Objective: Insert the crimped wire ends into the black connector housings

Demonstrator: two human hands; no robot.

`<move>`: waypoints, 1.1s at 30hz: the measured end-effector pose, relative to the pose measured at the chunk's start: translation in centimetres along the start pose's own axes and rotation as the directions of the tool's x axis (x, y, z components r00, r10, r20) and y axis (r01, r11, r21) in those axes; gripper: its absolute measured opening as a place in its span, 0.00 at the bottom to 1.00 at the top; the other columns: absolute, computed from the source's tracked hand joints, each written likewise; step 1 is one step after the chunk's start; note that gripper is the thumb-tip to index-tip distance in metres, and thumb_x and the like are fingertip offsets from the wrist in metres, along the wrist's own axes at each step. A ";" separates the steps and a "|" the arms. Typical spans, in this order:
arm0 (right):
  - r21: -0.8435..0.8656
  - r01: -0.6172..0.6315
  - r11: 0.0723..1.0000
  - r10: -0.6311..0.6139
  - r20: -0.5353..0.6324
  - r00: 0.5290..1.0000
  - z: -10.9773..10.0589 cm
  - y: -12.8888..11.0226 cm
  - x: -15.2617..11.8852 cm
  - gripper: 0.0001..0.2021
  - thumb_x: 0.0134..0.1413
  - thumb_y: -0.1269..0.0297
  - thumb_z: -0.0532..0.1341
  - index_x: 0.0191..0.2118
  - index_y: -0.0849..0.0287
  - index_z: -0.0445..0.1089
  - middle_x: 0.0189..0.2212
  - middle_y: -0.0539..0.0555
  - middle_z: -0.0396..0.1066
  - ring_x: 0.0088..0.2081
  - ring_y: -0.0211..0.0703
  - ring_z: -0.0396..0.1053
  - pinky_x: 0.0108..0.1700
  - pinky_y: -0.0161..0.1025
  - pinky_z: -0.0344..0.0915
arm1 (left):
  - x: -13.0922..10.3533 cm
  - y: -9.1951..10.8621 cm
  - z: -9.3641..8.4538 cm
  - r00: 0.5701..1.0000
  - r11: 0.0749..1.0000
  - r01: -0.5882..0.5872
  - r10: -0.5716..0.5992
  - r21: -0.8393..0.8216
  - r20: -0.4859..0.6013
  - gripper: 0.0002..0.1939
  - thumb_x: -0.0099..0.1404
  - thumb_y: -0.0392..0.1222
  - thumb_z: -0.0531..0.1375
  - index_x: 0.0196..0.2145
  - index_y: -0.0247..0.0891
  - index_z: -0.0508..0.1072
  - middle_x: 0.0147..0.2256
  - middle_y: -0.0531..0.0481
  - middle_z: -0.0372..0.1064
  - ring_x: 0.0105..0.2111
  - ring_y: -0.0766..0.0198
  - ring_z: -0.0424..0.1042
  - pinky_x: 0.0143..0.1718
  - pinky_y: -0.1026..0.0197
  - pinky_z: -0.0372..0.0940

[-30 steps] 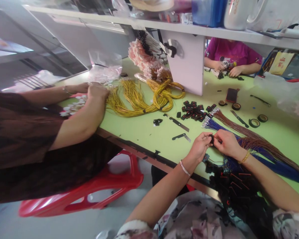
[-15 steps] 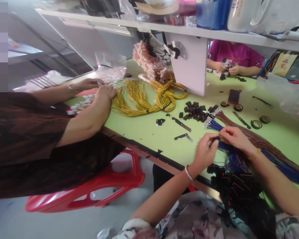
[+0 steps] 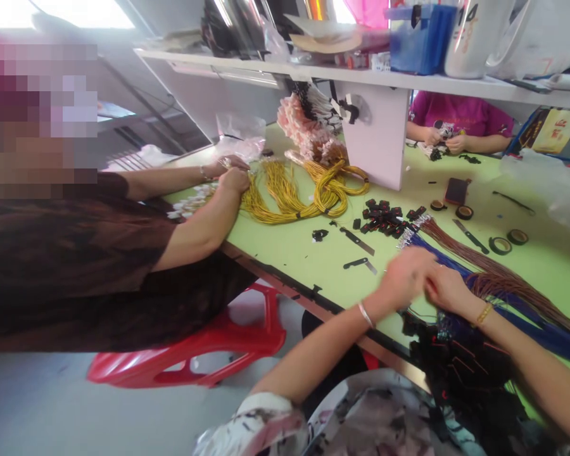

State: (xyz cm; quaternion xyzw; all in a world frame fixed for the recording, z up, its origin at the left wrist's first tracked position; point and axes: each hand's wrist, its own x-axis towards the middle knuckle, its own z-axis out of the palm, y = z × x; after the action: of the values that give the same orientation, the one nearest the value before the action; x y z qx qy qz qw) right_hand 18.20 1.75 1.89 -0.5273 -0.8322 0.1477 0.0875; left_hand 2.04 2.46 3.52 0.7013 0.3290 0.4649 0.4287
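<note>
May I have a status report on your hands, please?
Left hand blurred, grip unclear. Right hand beside it, hold hidden. Blue wires below right wrist; black parts heaped close by.

My left hand (image 3: pixel 407 277) and my right hand (image 3: pixel 449 292) meet closely in my view; whether they touch, I cannot say. The left one is blurred, its fingers not clear. The right one has its fingers bent inward. My left forearm (image 3: pixel 320 351) and right forearm (image 3: pixel 527 358) both slant toward each other.
</note>
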 end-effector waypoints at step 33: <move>0.467 0.022 0.884 0.063 -0.166 0.984 -1.4 -0.4 3.5 0.05 0.48 0.66 0.56 0.25 0.58 0.63 0.19 0.46 0.62 0.21 0.34 0.55 0.26 0.32 0.53 | 3.2 -8.0 -8.4 0.920 0.751 0.387 -0.273 0.535 -0.282 0.22 0.52 0.27 0.61 0.45 0.39 0.72 0.37 0.43 0.63 0.38 0.54 0.65 0.45 0.52 0.60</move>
State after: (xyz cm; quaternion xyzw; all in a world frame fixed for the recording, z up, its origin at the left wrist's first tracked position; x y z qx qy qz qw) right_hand 16.78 4.98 3.25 -0.5106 -0.7555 0.2972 0.2833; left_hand -5.19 11.00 -0.92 0.6819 0.6125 0.3219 0.2370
